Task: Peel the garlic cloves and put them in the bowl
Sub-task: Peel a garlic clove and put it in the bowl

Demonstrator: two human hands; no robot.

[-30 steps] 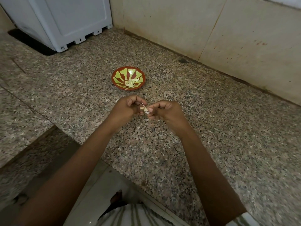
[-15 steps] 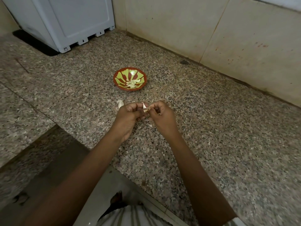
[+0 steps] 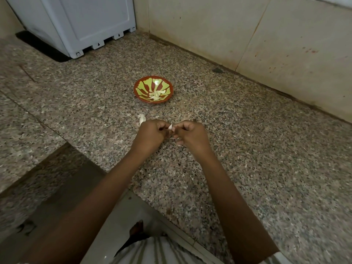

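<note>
The left hand [image 3: 151, 134] and the right hand [image 3: 191, 135] meet over the counter [image 3: 266, 149], fingers curled, both pinching one garlic clove [image 3: 170, 127] between them. Farther off sits the bowl [image 3: 136, 88] with peeled cloves [image 3: 156, 95] inside. Another garlic piece [image 3: 142, 119] lies on the counter just beyond the left hand.

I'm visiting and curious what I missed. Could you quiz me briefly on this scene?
1. True or false: the round red-and-green patterned bowl is empty.
2. What do the left hand and right hand pinch between them? A. small white garlic clove B. metal spoon C. knife
3. Fill in: the loose white garlic piece lies on the speckled granite counter beside the ___ hand.
Key: 1 false, peeled cloves lie in the bowl; 2 A; 3 left.
</note>
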